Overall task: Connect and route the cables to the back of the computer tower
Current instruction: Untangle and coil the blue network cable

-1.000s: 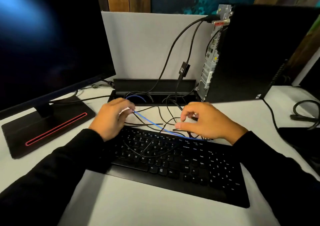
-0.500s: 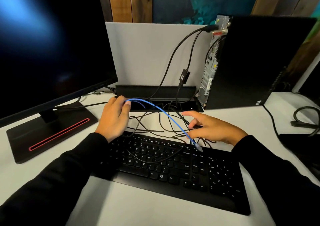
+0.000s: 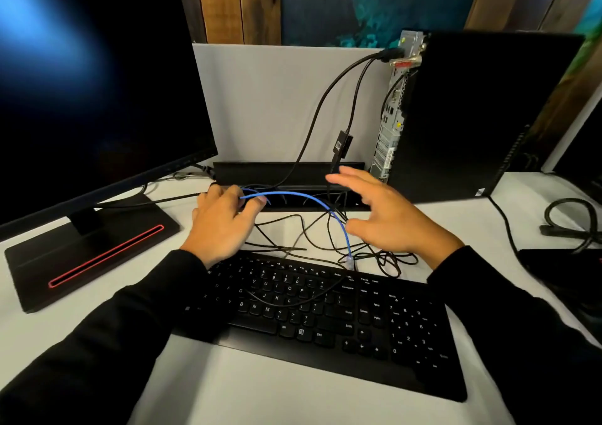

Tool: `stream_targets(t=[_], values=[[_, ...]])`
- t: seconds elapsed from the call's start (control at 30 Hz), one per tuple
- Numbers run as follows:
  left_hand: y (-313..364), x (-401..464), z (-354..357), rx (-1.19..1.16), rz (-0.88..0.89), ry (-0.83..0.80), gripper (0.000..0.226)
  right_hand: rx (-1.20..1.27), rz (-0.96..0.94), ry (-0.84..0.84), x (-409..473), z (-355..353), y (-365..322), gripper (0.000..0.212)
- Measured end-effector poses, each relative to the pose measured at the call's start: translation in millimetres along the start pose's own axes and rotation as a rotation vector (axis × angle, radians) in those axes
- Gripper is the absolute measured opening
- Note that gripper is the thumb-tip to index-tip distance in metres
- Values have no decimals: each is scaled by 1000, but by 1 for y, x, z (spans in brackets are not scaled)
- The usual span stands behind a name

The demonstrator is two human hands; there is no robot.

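The left hand pinched the blue cable just behind the keyboard; the cable arched right and down, its clear plug resting at the keyboard's back edge among black cables. The right hand hovered spread, holding nothing. The cable looked light and springy, the plug's clip fragile; best gripped by the plug body, toward the tower behind the keyboard.

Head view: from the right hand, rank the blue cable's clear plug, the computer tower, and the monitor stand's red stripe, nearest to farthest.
From the right hand:
1. Blue cable's clear plug, just below-left of the hand, at the keyboard's top edge.
2. Computer tower, upright behind and to the right.
3. Monitor stand's red stripe, far left.
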State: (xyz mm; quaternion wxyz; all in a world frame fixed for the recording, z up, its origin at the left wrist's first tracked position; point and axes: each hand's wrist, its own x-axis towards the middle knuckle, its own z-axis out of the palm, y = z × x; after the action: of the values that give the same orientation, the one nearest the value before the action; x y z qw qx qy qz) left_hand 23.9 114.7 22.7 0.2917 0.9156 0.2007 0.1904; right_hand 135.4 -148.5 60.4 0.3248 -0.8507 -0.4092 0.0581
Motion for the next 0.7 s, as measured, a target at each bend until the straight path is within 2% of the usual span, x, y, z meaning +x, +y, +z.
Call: stream_targets(t=[0.07, 0.17, 0.2, 0.3, 0.37, 0.47, 0.5, 0.57, 0.63, 0.7], values=[[5, -2, 4, 2, 22, -43, 53, -113, -63, -85, 2, 13, -8, 77], [7, 2, 1, -24, 67, -29, 59, -265, -96, -123, 2, 28, 0, 29], [6, 3, -1, -46, 80, 18, 59, -270, -98, -125, 2, 29, 4, 24], [7, 7, -7, -112, 61, 206, 52, -199, -108, -144, -1, 19, 14, 46], [5, 14, -11, -235, -9, 285, 48, -220, -89, -189, -3, 8, 16, 44], [-5, 29, -23, -552, -98, 354, 42, -228, 26, -316, -7, -6, 21, 29], [-7, 31, -27, -605, -106, 340, 41, -211, 63, -355, -9, -10, 22, 25], [-10, 31, -29, -558, -32, 262, 43, -178, 115, -419, -13, -16, 22, 21], [-8, 26, -27, -454, 81, 195, 45, -101, 138, -435, -14, -17, 18, 30], [0, 21, -24, -370, 169, 163, 44, 33, 125, -359, -13, -17, 13, 47]])
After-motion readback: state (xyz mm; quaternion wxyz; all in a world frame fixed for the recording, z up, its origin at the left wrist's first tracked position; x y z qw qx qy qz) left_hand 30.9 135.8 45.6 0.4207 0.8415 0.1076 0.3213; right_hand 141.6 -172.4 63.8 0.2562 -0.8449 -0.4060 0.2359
